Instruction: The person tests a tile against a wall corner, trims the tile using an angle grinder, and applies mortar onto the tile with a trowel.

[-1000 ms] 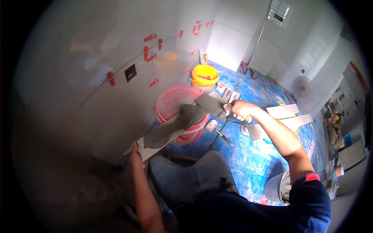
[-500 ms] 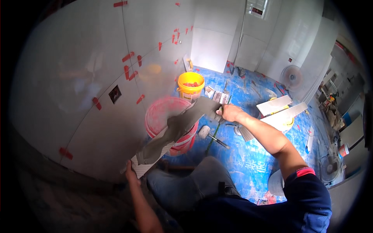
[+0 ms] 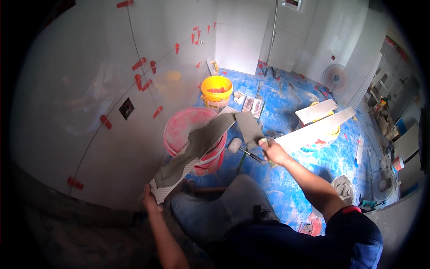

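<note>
A long narrow tile strip [image 3: 160,193] with a ribbed back rests across the pink bucket [image 3: 179,124], tilted up toward the far right. Thick grey mortar [image 3: 197,145] covers most of its upper face. My left hand [image 3: 152,200] is closed round the strip's near end. In my right hand [image 3: 272,151] is a flat rectangular trowel [image 3: 249,127] smeared with grey mortar, its blade just off the strip's far end. The fingers are wrapped round its handle, which they mostly hide.
A yellow bucket [image 3: 217,92] with red pieces inside stands beyond the pink one. A mallet [image 3: 234,145] lies on the blue floor sheet [image 3: 273,190]. White tile strips [image 3: 316,111] rest on another bucket at right, near a bucket of mortar [image 3: 344,188]. Tiled wall [image 3: 89,112] at left has red clips.
My right hand has drawn the trowel right and toward me, off the mortar at the strip's far end. My left hand still holds the near end. The mortar bucket at right has come into sight.
</note>
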Demonstrator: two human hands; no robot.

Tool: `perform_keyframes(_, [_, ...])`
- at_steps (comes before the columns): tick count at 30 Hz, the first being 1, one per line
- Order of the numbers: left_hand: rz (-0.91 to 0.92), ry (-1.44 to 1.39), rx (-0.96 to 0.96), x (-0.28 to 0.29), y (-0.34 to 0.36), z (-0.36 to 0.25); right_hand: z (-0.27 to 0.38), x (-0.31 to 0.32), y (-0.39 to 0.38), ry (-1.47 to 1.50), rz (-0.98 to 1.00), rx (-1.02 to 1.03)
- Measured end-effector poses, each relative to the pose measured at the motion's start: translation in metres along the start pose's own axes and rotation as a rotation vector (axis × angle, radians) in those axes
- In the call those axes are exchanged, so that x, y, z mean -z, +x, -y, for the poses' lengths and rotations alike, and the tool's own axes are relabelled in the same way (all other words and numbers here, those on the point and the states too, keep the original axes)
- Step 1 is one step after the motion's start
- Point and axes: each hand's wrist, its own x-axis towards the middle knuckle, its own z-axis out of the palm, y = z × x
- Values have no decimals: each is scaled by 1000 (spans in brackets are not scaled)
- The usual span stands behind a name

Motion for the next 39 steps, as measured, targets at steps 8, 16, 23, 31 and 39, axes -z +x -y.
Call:
perform_keyframes(8, [-83,70,103,-33,-7,24,-12,-91,-14,-456,65,377])
perform_keyframes(16, [12,193,186,-63,-12,2,-27,-1,60,-526,-250,175])
perform_keyframes(23, [-18,204,144,-71,-31,3,-8,42,66,-563,-284,276])
perform_keyframes(31, [-19,206,46,-58,-24,13,-20,-7,83,-69,-44,48])
perform_keyframes(39, [-77,130,13,-64,-25,5,-48,17,4,-37,-5,-84])
